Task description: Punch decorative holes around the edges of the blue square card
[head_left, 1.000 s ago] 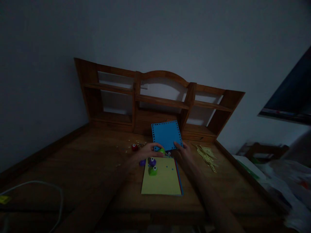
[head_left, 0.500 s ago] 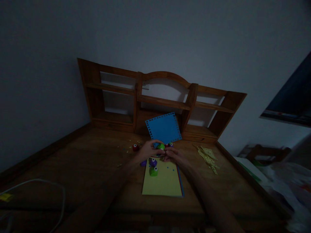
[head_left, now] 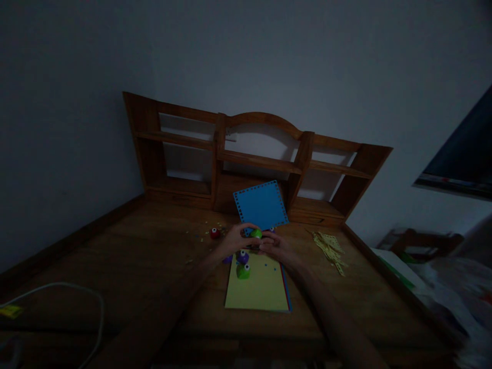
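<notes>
My left hand (head_left: 235,239) is curled round a small green craft hole punch (head_left: 255,233) with a rounded top. From the right, the bent fingers of my right hand (head_left: 275,245) close on the same punch; the exact grip is dark. Just behind the hands, a blue sheet (head_left: 260,205) with punched holes along its edges stands tilted up, its lower edge reaching the punch. Nearer me, a purple punch (head_left: 242,257) and another green punch (head_left: 243,271) sit on the left of a yellow paper stack (head_left: 258,294).
A red punch (head_left: 214,233) lies left of my hands among scattered paper bits. Punched yellow strips (head_left: 329,248) lie at the right. A wooden shelf unit (head_left: 261,162) backs the desk. A white cable (head_left: 77,287) curves at the front left.
The blue sheet has shifted slightly right and down along with the green punch. My right hand's fingers have moved up closer against the punch.
</notes>
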